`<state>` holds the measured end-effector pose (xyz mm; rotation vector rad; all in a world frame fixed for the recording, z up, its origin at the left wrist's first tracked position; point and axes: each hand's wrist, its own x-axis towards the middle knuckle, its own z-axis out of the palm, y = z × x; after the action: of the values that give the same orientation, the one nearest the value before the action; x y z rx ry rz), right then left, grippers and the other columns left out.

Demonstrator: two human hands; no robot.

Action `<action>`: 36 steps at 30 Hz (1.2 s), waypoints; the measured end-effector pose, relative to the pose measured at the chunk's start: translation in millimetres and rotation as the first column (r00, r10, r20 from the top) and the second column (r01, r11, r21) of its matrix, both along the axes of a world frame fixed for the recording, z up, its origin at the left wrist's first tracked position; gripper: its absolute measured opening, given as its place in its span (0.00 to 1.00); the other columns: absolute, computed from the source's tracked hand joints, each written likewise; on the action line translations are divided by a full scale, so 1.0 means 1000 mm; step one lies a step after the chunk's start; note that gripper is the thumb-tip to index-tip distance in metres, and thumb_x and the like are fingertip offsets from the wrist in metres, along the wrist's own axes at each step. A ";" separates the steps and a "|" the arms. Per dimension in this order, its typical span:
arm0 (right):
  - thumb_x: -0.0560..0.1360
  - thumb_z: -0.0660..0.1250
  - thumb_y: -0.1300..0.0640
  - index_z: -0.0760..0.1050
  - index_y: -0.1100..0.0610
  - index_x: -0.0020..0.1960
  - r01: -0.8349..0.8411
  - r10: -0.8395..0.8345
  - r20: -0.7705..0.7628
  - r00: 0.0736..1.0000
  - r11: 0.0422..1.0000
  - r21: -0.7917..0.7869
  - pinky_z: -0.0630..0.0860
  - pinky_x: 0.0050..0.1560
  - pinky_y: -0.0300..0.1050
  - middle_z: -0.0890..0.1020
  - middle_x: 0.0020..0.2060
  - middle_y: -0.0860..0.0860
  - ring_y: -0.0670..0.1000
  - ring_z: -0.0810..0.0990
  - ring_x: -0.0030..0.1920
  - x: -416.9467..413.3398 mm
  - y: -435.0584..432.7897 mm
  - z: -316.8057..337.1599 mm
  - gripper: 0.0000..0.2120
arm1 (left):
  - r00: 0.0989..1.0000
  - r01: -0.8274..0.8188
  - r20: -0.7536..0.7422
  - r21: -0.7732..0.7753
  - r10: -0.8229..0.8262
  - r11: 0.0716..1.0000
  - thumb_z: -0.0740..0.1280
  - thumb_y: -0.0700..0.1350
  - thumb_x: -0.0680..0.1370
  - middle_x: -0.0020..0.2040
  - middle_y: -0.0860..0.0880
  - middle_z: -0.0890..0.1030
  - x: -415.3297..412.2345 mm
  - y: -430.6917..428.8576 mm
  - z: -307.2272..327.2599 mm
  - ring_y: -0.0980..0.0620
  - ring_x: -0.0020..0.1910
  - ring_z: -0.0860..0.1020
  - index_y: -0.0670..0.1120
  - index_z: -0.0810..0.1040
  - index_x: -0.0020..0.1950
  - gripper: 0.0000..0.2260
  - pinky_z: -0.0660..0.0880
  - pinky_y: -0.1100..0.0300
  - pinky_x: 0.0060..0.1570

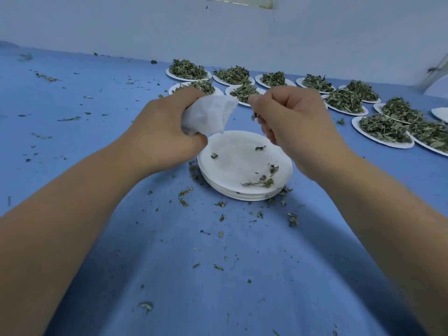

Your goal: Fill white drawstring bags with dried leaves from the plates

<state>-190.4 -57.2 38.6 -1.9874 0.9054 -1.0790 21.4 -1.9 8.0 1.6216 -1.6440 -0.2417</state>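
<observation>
My left hand (164,127) grips a white drawstring bag (208,115), bulging and held above the table. Close to the bag's right side, my right hand (291,124) has its fingers curled, and a few dried leaf bits (254,116) show at its fingertips. Below both hands sits a stack of white plates (232,163); the top plate holds only a few leaf scraps (263,180).
Several white plates heaped with dried leaves (188,69) stand in rows along the back and right, such as one at the right (383,128). Leaf crumbs litter the blue tablecloth (97,93). A pale wall rises behind the table.
</observation>
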 end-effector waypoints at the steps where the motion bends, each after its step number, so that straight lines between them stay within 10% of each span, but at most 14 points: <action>1: 0.80 0.68 0.54 0.70 0.67 0.37 -0.028 0.028 0.014 1.000 0.999 0.045 0.64 0.29 0.39 0.68 0.31 0.61 0.52 0.65 0.31 0.003 -0.003 0.008 0.20 | 1.000 0.004 -0.022 0.004 -0.004 1.000 0.70 0.47 0.72 0.46 0.60 0.79 -0.003 -0.001 0.000 0.64 0.44 0.76 0.63 0.74 0.58 0.18 0.70 0.64 0.38; 11: 0.77 0.75 0.53 0.83 0.61 0.43 -0.177 0.178 -0.259 0.949 0.984 0.027 0.66 0.31 0.46 0.75 0.28 0.48 0.47 0.68 0.27 0.023 -0.010 0.033 0.10 | 0.995 -0.063 -0.077 0.043 0.066 0.997 0.70 0.63 0.71 0.46 0.64 0.79 -0.008 -0.011 -0.005 0.72 0.43 0.75 0.64 0.75 0.62 0.20 0.67 0.67 0.36; 20: 0.75 0.71 0.58 0.86 0.51 0.40 -0.092 0.023 -0.501 0.865 0.989 -0.113 0.64 0.21 0.33 0.78 0.27 0.51 0.43 0.66 0.20 0.032 -0.009 0.054 0.07 | 0.943 -0.016 -0.333 0.019 0.021 1.000 0.73 0.60 0.70 0.38 0.70 0.80 -0.003 -0.012 -0.005 0.70 0.37 0.78 0.62 0.77 0.44 0.08 0.71 0.63 0.37; 30: 0.72 0.74 0.56 0.86 0.51 0.39 -0.145 0.051 -0.471 0.881 0.976 -0.164 0.63 0.23 0.35 0.75 0.24 0.49 0.47 0.64 0.22 0.036 -0.005 0.074 0.04 | 0.996 -0.059 -0.069 -0.010 0.059 0.998 0.69 0.60 0.70 0.35 0.74 0.74 -0.007 -0.007 -0.002 0.72 0.34 0.72 0.73 0.69 0.36 0.10 0.63 0.79 0.28; 36: 0.72 0.73 0.56 0.87 0.49 0.40 -0.193 0.106 -0.542 0.833 0.975 -0.106 0.61 0.21 0.34 0.72 0.22 0.45 0.44 0.62 0.20 0.038 -0.005 0.077 0.05 | 0.993 -0.115 0.035 0.004 0.115 0.993 0.67 0.63 0.68 0.38 0.74 0.74 -0.008 -0.012 -0.006 0.72 0.36 0.73 0.66 0.70 0.38 0.07 0.63 0.68 0.27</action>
<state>-152.0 -61.9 115.4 -2.5098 0.9372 -0.5134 13.6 -13.5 2.1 1.7268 -1.5708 -0.1607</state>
